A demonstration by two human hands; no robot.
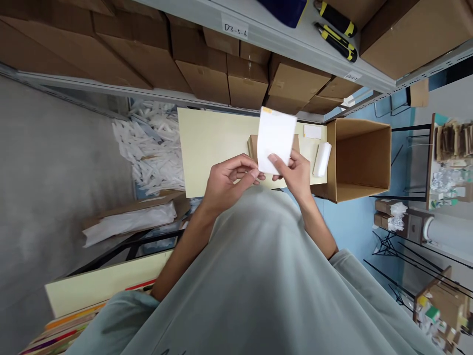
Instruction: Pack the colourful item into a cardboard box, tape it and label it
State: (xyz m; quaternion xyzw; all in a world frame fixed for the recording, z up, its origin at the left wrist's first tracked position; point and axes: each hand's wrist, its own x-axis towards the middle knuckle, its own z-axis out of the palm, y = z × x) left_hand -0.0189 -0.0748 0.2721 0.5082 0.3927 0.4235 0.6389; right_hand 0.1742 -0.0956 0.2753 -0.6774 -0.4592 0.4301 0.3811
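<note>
A white paper sheet (pixel 278 137) with a small orange mark at its top left corner is held up over the table. My right hand (pixel 293 172) grips its lower right part, thumb on the face and fingers behind. At the lower left corner of the sheet, my left hand (pixel 232 180) has thumb and fingertips pinched together on the edge. Partly hidden behind the sheet, a brown cardboard box (pixel 253 146) rests on the pale yellow tabletop (pixel 210 148).
A white roll (pixel 322 159) and a small white card (pixel 312 131) lie at the table's right. Beside them stands an open cardboard box (pixel 362 158). Shelves with cartons (pixel 247 81) and box cutters (pixel 336 42) run above. White scraps (pixel 155 148) heap up at left.
</note>
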